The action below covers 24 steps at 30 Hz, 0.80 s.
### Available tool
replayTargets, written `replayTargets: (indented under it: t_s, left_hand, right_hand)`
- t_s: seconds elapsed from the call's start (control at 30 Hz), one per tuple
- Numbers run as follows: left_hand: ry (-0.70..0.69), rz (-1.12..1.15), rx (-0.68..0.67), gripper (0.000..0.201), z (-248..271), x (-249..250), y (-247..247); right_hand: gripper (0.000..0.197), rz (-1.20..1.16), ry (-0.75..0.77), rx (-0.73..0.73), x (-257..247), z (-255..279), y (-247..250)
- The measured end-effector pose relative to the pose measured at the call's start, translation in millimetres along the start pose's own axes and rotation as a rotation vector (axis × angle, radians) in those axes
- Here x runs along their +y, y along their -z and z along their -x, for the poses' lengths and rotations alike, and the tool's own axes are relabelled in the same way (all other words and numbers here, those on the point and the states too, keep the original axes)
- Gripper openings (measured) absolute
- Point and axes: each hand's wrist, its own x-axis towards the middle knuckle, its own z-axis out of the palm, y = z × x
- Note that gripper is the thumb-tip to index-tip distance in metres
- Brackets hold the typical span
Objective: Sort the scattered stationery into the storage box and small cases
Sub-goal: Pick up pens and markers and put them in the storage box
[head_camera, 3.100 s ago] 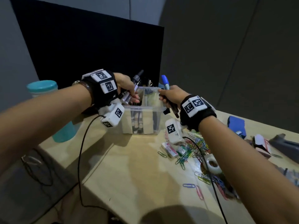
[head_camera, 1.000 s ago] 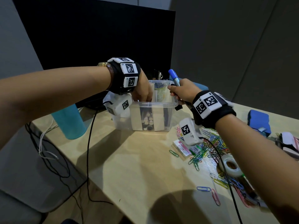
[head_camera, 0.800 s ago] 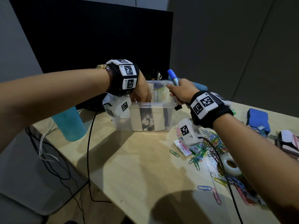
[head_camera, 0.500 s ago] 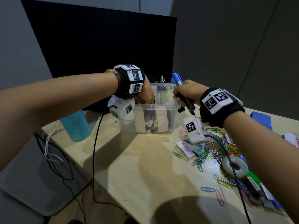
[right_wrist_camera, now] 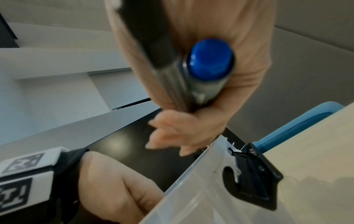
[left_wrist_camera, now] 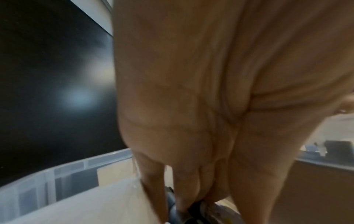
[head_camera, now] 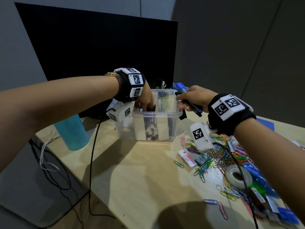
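While the right hand (head_camera: 194, 99) curls its grip round the middle of a blue-capped grey marker (right_wrist_camera: 199, 72) just beside the clear plastic storage box (head_camera: 156, 126) on the counter (head_camera: 132, 179), the marker looks light, stiff and smooth, so a mid-barrel hold should keep it from slipping. The left hand (head_camera: 145, 101) reaches into the box, fingers (left_wrist_camera: 184, 189) down among pens; whether it grips one cannot be told.

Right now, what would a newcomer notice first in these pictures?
Probably the two hands meeting over the clear plastic storage box at the desk's back: the left hand reaches in among pens, the right hand holds a blue-capped marker beside its rim. Then the heap of coloured paper clips, right.
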Motion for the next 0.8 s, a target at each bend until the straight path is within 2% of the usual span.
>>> replayTargets:
  t_s: [0.17, 0.27, 0.33, 0.4, 0.5, 0.57, 0.63, 0.7, 0.8]
  left_hand:
    - [-0.066, 0.245, 0.010, 0.036, 0, -9, -1]
    - [-0.101, 0.530, 0.189, 0.027, 7, -18, 6]
    - [-0.106, 0.712, 0.281, 0.029, 21, -23, 13]
    - [-0.146, 0.855, 0.333, 0.033, 39, -26, 18]
    - [-0.246, 0.909, 0.352, 0.034, 62, -28, 20]
    - [-0.301, 0.918, 0.360, 0.038, 70, -28, 17]
    - [-0.319, 0.917, 0.393, 0.041, 72, -28, 13]
    - [-0.319, 0.906, 0.434, 0.043, 72, -28, 9]
    - [-0.306, 0.944, 0.519, 0.036, 70, -31, 3]
  right_hand:
    - [0.013, -0.017, 0.011, 0.055, -4, 0, 2]
    - [0.010, -0.189, -0.005, 0.049, -16, 1, -1]
    - [0.020, -0.352, 0.008, 0.054, -23, -1, -6]
    - [0.025, -0.387, 0.013, 0.082, -29, -5, -13]
    - [0.024, -0.330, -0.012, 0.063, -35, -4, -24]
    - [0.017, -0.329, 0.010, 0.062, -39, -2, -30]
    - [0.018, -0.355, 0.039, 0.068, -42, 0, -35]
    - [0.029, -0.413, 0.061, 0.036, -46, 1, -39]
    - [0.030, -0.470, 0.044, -0.018, -54, 0, -48]
